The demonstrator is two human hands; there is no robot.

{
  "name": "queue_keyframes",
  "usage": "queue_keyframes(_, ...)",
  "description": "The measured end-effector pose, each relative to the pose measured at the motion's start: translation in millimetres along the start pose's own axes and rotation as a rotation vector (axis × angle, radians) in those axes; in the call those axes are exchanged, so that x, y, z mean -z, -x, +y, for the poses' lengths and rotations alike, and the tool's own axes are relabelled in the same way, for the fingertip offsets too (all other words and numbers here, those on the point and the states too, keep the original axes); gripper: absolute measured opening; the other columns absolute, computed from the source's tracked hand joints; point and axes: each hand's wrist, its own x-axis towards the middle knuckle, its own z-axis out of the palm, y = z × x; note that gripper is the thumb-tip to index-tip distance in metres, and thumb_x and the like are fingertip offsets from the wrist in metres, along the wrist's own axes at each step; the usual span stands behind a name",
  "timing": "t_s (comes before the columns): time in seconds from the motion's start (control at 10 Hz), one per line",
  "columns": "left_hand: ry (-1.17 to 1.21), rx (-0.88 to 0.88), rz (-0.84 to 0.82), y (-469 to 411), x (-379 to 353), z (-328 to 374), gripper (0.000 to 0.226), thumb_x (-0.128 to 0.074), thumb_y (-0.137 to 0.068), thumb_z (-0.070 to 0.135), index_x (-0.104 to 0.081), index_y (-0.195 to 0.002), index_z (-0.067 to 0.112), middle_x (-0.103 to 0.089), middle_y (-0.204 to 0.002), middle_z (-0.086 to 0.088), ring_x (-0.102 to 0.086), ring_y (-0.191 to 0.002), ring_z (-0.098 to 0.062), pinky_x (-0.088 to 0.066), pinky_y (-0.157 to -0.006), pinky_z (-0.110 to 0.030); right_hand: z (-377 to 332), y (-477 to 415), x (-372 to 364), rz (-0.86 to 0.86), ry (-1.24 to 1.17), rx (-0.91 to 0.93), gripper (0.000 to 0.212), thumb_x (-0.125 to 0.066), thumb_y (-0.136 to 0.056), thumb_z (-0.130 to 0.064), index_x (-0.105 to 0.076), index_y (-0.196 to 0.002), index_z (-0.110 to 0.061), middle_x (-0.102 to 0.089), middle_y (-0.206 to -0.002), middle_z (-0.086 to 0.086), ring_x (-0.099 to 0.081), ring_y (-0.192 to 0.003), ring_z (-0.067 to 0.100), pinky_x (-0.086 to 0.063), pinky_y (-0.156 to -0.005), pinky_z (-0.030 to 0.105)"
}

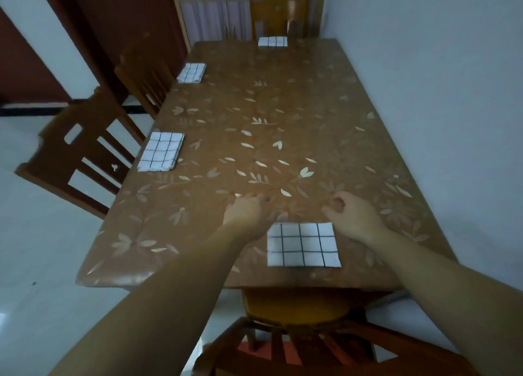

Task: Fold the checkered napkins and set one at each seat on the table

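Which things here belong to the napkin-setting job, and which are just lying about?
Job: near-end napkin, left front napkin, left back napkin, far-end napkin, table, near chair, left front chair, left back chair; left hand and right hand, holding nothing.
Not part: cabinet, red door.

Four folded checkered napkins are lying on one bench (311, 115): near-end napkin (302, 244), left-near napkin (161, 151), left-far napkin (191, 72), far-end napkin (272, 41). Three wooden chairs are showing clearly: near chair (283, 347), left-near chair (76, 160), left-far chair (144, 75); a possible fourth at the far end is too blurred to tell. Two hands are showing: left hand (246, 210), right hand (351, 214).
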Motion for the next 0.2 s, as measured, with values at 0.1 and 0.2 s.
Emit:
queue_keyframes(0.1, -0.042, -0.079, 0.057, -2, 33, 0, 0.058, -0.041, -0.094, 0.058, -0.04, -0.143, 0.028, -0.04, -0.15, -0.002, -0.034, -0.139, -0.025, -0.032, -0.111, -0.048, -32, 6, 25, 0.051, 0.013, 0.043, 0.056, -0.052, -0.093, -0.047, -0.047, -0.138, -0.014, -0.054, -0.137, 0.006, -0.053, -0.122, 0.025, -0.042, -0.095, 0.033)
queue_keyframes(0.2, -0.028, -0.15, 0.115, -2, 59, -10, 0.057, -0.039, -0.093, 0.06, -0.041, -0.141, 0.03, -0.041, -0.149, 0.0, -0.034, -0.138, -0.025, -0.031, -0.111, -0.049, -62, 16, 33, 0.129, 0.023, 0.057, 0.061, -0.048, -0.091, -0.053, -0.045, -0.139, -0.015, -0.051, -0.142, 0.006, -0.049, -0.128, 0.027, -0.042, -0.103, 0.041)
